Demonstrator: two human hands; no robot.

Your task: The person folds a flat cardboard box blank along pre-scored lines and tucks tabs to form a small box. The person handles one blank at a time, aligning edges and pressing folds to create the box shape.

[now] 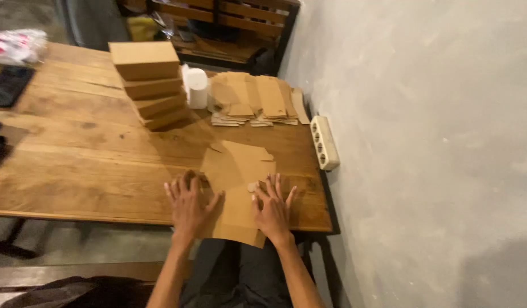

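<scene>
Head | flat cardboard blank [239, 171] under both hands | left hand [189, 206] | right hand [273, 210]

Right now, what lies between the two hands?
In the head view, the flat cardboard sheet runs between the left hand and right hand.

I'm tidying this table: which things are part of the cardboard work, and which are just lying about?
In use:
left hand
right hand
flat cardboard sheet under both hands
pile of flat cardboard blanks
stack of folded boxes

Lying about:
white roll
power strip
dark phone-like slab
pink-and-white packet
</scene>
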